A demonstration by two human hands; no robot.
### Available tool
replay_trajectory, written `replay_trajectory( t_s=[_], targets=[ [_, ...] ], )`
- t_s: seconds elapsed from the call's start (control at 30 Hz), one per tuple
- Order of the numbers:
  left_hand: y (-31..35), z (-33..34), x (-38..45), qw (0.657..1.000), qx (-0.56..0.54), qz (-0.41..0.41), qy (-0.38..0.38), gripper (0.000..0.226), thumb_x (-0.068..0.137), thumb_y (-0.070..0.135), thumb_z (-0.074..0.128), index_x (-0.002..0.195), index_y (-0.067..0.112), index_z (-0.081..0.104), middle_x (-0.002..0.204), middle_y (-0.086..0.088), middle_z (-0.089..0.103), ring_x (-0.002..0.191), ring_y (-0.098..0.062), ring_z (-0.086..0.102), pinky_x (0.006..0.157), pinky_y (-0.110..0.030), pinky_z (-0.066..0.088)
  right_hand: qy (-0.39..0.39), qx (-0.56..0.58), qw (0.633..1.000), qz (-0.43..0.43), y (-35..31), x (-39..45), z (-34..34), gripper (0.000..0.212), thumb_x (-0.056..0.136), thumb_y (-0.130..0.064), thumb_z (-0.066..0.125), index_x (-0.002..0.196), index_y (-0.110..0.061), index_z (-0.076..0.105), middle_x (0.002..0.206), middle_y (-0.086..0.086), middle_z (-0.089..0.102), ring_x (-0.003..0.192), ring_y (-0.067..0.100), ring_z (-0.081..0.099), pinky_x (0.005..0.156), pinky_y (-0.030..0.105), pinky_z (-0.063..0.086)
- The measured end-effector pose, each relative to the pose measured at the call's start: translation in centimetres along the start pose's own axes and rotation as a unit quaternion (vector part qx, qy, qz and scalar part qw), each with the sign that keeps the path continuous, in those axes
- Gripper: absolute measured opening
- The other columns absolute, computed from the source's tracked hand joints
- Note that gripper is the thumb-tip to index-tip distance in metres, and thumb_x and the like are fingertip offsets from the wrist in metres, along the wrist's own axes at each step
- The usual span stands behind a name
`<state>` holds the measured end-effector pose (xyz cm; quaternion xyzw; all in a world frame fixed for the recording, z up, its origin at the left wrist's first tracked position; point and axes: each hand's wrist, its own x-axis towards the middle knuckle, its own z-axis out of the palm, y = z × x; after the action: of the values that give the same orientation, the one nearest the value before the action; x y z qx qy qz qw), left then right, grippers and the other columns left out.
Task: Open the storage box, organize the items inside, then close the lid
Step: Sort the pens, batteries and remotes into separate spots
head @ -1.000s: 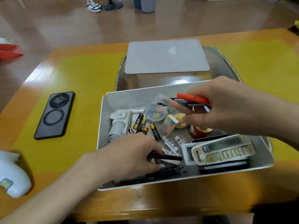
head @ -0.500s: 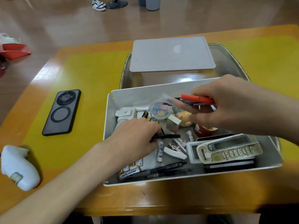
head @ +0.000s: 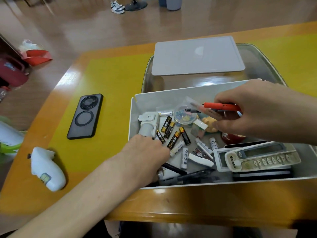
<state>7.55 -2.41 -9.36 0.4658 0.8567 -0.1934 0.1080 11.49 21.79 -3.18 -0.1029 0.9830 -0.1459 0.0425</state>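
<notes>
The white storage box (head: pixel 133 117) stands open on the table, its grey lid (head: pixel 197 55) lying behind it on a metal tray (head: pixel 148 78). My left hand (head: pixel 145 155) is down inside the box at its left side, and a black pen (head: pixel 175 169) sticks out from under its thumb side. Its fingertips touch the loose batteries (head: pixel 173 140). My right hand (head: pixel 257 109) hovers over the back right of the box, gripping a red pen (head: pixel 221 106) together with darker pens. A beige remote (head: pixel 262 158) lies at the front right.
A black phone (head: pixel 85 116) lies face down left of the box. A white rounded object (head: pixel 47 169) sits near the table's front left edge. Inside the box are a round clear case of clips (head: pixel 184 115), a white gadget (head: pixel 148 124) and more pens along the front wall.
My left hand slid back toward the box's front left with the black pen, baring the batteries. My right hand stayed over the back right with the red pen.
</notes>
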Motion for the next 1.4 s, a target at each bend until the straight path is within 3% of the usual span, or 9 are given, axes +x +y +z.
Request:
replay_trajectory(
  t_s=[0.13,0.33,0.43,0.5,0.73,1.0,1.13,1.3,1.4],
  targets=[
    [-0.4,0.4,0.2,0.999,-0.034,-0.019,0.026,0.042,0.085,0.041,0.067,0.07,0.023,0.031,0.087,0.001,0.062,0.085,-0.027,0.065,0.059,-0.032,0.035,0.007,-0.013,1.0,-0.004,0.1,0.0,0.2,0.035,0.076,-0.065,0.057,0.065,-0.032,0.055,0.083,-0.039,0.055,0.071,-0.001,0.054,0.044,0.03,0.031],
    [-0.8,0.9,0.8,0.991,-0.076,-0.046,0.104,0.023,0.084,0.026,0.059,0.077,0.026,0.037,0.095,0.004,0.064,0.087,-0.028,0.063,0.058,-0.033,0.032,0.028,-0.013,1.0,-0.008,0.2,0.1,0.4,0.035,0.074,-0.063,0.058,0.063,-0.031,0.054,0.056,-0.008,0.057,0.068,-0.001,0.054,0.044,0.029,0.029],
    [-1.2,0.3,0.8,0.98,-0.175,-0.053,0.079,0.022,0.087,0.04,0.064,0.08,0.028,0.048,0.08,0.008,0.056,0.075,-0.019,0.057,0.054,-0.03,0.033,0.015,-0.011,1.0,0.0,0.1,0.1,0.4,0.035,0.076,-0.062,0.058,0.063,-0.03,0.053,0.072,-0.025,0.061,0.068,0.0,0.054,0.045,0.029,0.029],
    [-1.2,0.1,0.4,0.966,-0.253,-0.025,0.051,0.023,0.086,0.047,0.067,0.083,0.027,0.055,0.073,0.009,0.056,0.066,-0.008,0.052,0.051,-0.027,0.034,0.017,-0.014,1.0,0.002,0.2,0.0,0.4,0.034,0.077,-0.061,0.06,0.064,-0.03,0.053,0.056,-0.008,0.058,0.069,-0.001,0.054,0.045,0.029,0.029],
    [0.2,0.9,-0.1,0.931,-0.358,0.072,0.019,0.023,0.094,0.043,0.062,0.111,0.03,0.067,0.095,0.014,0.068,0.084,-0.001,0.06,0.075,-0.022,0.051,0.004,-0.023,1.0,0.011,-0.2,0.0,0.5,0.033,0.075,-0.061,0.056,0.066,-0.029,0.055,0.053,-0.008,0.054,0.05,0.01,0.05,0.046,0.028,0.03],
    [0.3,1.2,0.6,0.957,-0.281,0.072,0.025,0.03,0.085,0.052,0.07,0.108,0.033,0.07,0.091,0.015,0.063,0.077,-0.003,0.053,0.07,-0.024,0.05,-0.016,-0.018,1.0,0.012,-0.5,0.2,0.8,0.033,0.082,-0.057,0.065,0.065,-0.031,0.052,0.055,-0.009,0.054,0.047,0.008,0.046,0.048,0.025,0.028],
    [0.9,0.4,1.4,0.976,-0.203,0.078,0.02,0.026,0.084,0.054,0.067,0.081,0.028,0.062,0.07,0.013,0.049,0.073,-0.012,0.05,0.052,-0.024,0.034,-0.023,-0.013,1.0,0.018,-0.5,0.3,0.9,0.036,0.073,-0.067,0.055,0.066,-0.031,0.054,0.055,-0.009,0.055,0.047,0.009,0.048,0.048,0.027,0.03],
    [1.3,-0.3,1.8,0.982,-0.172,0.075,0.001,0.024,0.084,0.048,0.069,0.097,0.028,0.071,0.075,0.012,0.049,0.082,-0.018,0.058,0.06,-0.027,0.038,-0.041,-0.015,0.999,0.02,-0.4,0.3,1.1,0.035,0.073,-0.069,0.052,0.071,-0.034,0.054,0.059,-0.01,0.056,0.051,0.008,0.051,0.05,0.026,0.03],
    [0.8,-0.2,1.3,0.985,-0.16,0.057,-0.027,0.027,0.084,0.041,0.069,0.069,0.021,0.059,0.07,0.009,0.052,0.067,-0.015,0.052,0.054,-0.027,0.038,-0.047,0.0,0.999,0.024,-0.4,0.3,1.1,0.035,0.077,-0.068,0.056,0.07,-0.034,0.053,0.056,-0.01,0.055,0.058,0.002,0.055,0.049,0.023,0.028]
  ],
)
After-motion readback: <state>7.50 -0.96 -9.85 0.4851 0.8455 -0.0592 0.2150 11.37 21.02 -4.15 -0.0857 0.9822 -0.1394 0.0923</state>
